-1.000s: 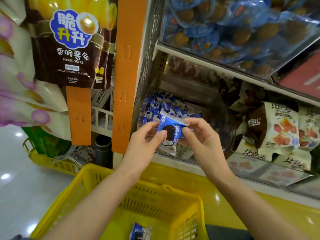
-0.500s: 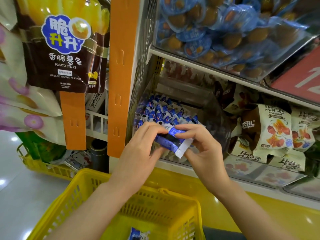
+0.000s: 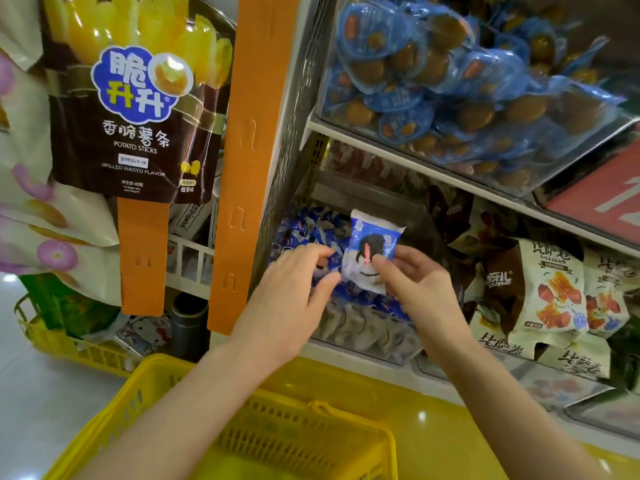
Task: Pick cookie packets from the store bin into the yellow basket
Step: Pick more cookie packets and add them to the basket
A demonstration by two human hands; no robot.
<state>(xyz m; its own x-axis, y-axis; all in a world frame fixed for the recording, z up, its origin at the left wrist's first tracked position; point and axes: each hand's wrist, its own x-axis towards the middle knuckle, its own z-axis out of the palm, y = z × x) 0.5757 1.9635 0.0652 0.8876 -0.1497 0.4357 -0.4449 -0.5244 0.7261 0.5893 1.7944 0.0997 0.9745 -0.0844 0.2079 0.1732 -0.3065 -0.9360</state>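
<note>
My right hand (image 3: 415,285) pinches a blue-and-white cookie packet (image 3: 372,249) by its lower right edge and holds it upright over the store bin (image 3: 363,327). The clear bin on the lower shelf is full of several matching blue packets (image 3: 311,230). My left hand (image 3: 294,292) reaches into the bin's packets just left of the held one, its fingers bent; whether it holds a packet is hidden. The yellow basket (image 3: 277,431) sits below both arms at the bottom of the view.
An orange hanging strip (image 3: 249,150) and a potato-sticks bag (image 3: 138,109) hang to the left. A shelf above carries blue egg packs (image 3: 450,81). Beige snack bags (image 3: 547,292) fill the bin to the right. Another yellow basket (image 3: 69,344) stands on the floor at left.
The packet held flat between both hands now stands upright in my right hand alone. My left hand has let go and moved left into the bin.
</note>
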